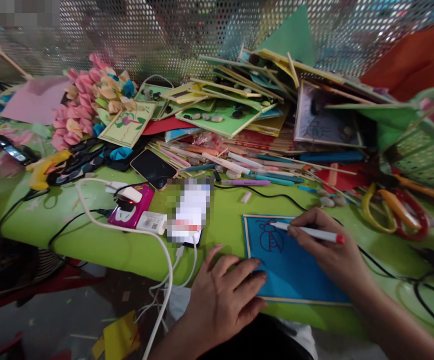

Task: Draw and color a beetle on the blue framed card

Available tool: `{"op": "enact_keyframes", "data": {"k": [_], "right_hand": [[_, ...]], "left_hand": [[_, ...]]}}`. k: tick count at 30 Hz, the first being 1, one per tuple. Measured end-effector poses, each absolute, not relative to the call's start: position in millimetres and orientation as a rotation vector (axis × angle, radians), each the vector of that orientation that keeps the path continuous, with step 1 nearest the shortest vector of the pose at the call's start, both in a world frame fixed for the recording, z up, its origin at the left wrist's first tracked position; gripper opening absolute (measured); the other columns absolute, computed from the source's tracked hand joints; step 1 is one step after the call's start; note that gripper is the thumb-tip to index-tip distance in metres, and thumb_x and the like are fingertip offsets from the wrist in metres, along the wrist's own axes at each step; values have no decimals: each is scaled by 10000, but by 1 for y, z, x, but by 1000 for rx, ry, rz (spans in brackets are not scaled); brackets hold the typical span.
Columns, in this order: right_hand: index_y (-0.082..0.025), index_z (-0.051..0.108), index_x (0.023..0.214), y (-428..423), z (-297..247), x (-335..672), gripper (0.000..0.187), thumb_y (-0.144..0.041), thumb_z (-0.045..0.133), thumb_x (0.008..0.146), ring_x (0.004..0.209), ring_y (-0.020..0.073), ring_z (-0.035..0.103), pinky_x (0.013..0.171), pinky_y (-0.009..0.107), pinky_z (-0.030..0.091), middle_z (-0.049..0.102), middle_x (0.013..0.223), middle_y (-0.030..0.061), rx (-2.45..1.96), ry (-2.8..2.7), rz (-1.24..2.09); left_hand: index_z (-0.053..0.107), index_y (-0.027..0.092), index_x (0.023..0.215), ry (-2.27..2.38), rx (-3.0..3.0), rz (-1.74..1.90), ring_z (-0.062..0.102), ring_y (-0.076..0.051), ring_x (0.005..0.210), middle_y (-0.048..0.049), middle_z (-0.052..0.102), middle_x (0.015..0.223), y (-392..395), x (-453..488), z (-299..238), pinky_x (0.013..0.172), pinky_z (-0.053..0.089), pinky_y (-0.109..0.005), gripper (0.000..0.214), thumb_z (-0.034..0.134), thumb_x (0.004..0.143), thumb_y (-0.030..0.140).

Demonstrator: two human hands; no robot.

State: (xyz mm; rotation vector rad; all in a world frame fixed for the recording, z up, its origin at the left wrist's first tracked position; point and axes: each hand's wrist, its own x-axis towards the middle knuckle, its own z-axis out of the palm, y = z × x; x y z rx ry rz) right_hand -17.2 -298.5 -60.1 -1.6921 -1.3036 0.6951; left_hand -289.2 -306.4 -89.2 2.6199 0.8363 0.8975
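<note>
A white marker with a red end [320, 233] is pinched in my right hand [331, 250], its tip touching the upper left of a blue card [299, 275]. Dark reddish lines on the card form a small insect-like drawing [271, 239]. Thin wooden sticks edge the card. My left hand [226, 285] lies with fingers stretched and apart, fingertips resting on the card's left side. Left of the card, a phone with a lit screen [189, 212] has a white cable plugged into it.
A magenta power strip [136, 206] with chargers and cables sits to the left, near a dark phone [152, 169]. Behind lie several pens [226, 162] and stick-framed cards [224, 112]. Scissors [399, 210] and a green basket [427, 140] stand right. A yellow glue gun [46, 167] lies left.
</note>
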Motion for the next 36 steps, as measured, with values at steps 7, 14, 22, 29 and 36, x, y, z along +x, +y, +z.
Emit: {"op": "enact_keyframes", "data": {"k": [7, 14, 22, 29, 36], "right_hand": [[-257, 727, 800, -299, -59, -19, 277, -502, 839, 864, 653, 194, 633, 593, 308, 523, 705, 720, 17, -1722, -1305, 721], [-268, 726, 793, -298, -58, -20, 300, -535, 849, 855, 613, 184, 598, 559, 307, 503, 697, 699, 8, -1723, -1286, 702], [-264, 745, 817, -298, -59, -19, 337, -578, 858, 862, 660, 205, 649, 594, 318, 532, 722, 727, 22, -1714, -1310, 748], [-285, 767, 928, -305, -60, -12, 330, -606, 843, 911, 691, 219, 643, 611, 341, 521, 730, 797, 27, -1677, -1197, 675], [-320, 769, 990, -312, -60, -4, 261, -539, 881, 902, 758, 214, 645, 637, 336, 495, 726, 923, 18, -1560, -1039, 631]], "left_hand": [[783, 302, 1270, 848, 2657, 872, 661, -184, 1079, 86, 803, 1376, -308, -290, -92, 1259, 327, -447, 248, 744, 1070, 442], [779, 304, 1262, 855, 2656, 867, 660, -185, 1062, 97, 811, 1366, -308, -290, -89, 1254, 333, -448, 232, 731, 1078, 438], [784, 320, 1261, 858, 2681, 852, 663, -188, 1066, 93, 805, 1380, -309, -290, -92, 1248, 341, -464, 238, 724, 1079, 460], [781, 315, 1288, 853, 2662, 853, 659, -191, 1093, 82, 801, 1386, -309, -291, -93, 1270, 320, -456, 252, 723, 1081, 447], [784, 337, 1314, 890, 2678, 839, 660, -206, 1100, 72, 796, 1397, -311, -290, -97, 1263, 339, -475, 287, 772, 1043, 431]]}}
